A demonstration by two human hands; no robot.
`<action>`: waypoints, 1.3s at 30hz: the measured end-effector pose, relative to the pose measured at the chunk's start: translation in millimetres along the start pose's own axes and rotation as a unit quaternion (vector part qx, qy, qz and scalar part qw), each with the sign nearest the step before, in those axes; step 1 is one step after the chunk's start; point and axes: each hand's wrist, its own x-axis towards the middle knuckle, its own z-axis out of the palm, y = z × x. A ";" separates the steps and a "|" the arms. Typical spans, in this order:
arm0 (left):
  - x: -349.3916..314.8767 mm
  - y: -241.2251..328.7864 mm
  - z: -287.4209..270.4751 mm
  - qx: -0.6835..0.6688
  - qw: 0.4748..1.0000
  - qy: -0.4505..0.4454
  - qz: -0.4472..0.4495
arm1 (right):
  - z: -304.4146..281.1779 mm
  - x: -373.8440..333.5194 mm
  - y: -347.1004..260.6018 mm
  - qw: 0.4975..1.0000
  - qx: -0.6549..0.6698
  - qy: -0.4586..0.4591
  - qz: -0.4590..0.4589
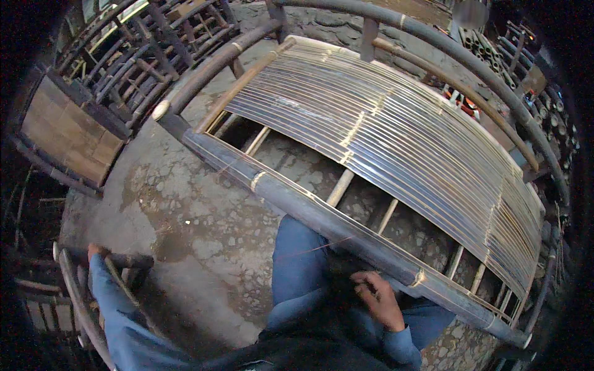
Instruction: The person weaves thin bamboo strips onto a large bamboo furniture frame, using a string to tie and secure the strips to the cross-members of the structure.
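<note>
In front of me stands a bamboo bench frame with a thick dark front pole. Its seat of thin bamboo slats, crossed by pale lashings, covers the far part; cross bars show in the gap along the front. My right hand hovers over my lap, close to the front pole, fingers loosely bent and apart with nothing visible in them. Far out to the left, my left hand is at a short dark bamboo pole of another bamboo frame. Its fingers are mostly hidden.
A thin reddish strand crosses above my knee. At the left stands a brown panelled seat, with stacked bamboo frames behind it. Cut bamboo tubes lie at the far right. The floor is rough, patchy concrete.
</note>
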 end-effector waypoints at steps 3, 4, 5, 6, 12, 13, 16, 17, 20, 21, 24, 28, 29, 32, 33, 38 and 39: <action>-84.7 147.0 13.9 -0.003 0.984 0.003 0.177 | 17.6 8.7 26.9 0.989 0.080 0.075 0.098; -108.7 179.7 30.5 -0.226 0.940 -0.023 0.253 | 27.3 20.0 34.7 0.979 0.157 0.062 0.118; -165.9 250.1 45.9 -0.329 0.893 -0.115 0.284 | 31.6 25.8 40.7 0.962 0.225 0.067 0.143; -177.5 269.8 83.5 -0.285 0.893 -0.085 0.338 | 46.5 33.9 38.5 0.946 0.293 0.031 0.137; -344.3 409.3 174.9 -0.588 0.723 -0.286 0.222 | 75.0 60.0 -24.3 0.844 0.520 -0.026 0.127; -379.4 412.2 153.9 -0.599 0.719 -0.296 0.193 | 73.1 60.3 -24.5 0.830 0.547 -0.010 0.112; -402.9 372.0 66.8 -0.629 0.705 -0.276 0.174 | 77.0 65.5 -22.3 0.806 0.588 -0.036 0.067; -400.1 352.0 47.3 -0.636 0.704 -0.263 0.176 | 82.9 65.1 -20.8 0.799 0.596 -0.056 0.060; -383.4 316.9 27.0 -0.480 0.809 -0.070 0.331 | 85.2 61.3 -20.5 0.829 0.552 -0.044 0.082; -383.4 305.7 12.2 -0.465 0.824 -0.059 0.319 | 83.5 58.5 -12.5 0.814 0.574 -0.022 0.082; -353.0 239.3 20.4 -0.420 0.851 0.001 0.315 | 74.9 50.5 10.8 0.790 0.605 0.042 0.095; -289.9 93.1 102.0 -0.343 0.910 -0.067 0.224 | 53.1 28.5 17.7 0.875 0.455 0.110 0.123; -272.7 48.0 133.6 -0.316 0.918 -0.130 0.203 | 49.2 20.2 16.8 0.903 0.392 0.120 0.125; -319.1 94.1 157.9 -0.087 0.982 -0.049 0.159 | 38.1 -18.7 18.9 0.940 0.208 0.261 0.076; -334.6 124.7 136.7 -0.047 0.987 0.007 0.155 | 26.2 -33.1 9.1 0.939 0.206 0.265 0.077; -394.8 277.0 35.9 -0.345 0.839 0.111 0.405 | -9.4 -73.2 -21.2 0.942 0.098 0.314 0.064; -434.9 318.8 4.1 -0.382 0.796 0.079 0.463 | -9.6 -73.1 -25.9 0.941 0.040 0.336 -0.016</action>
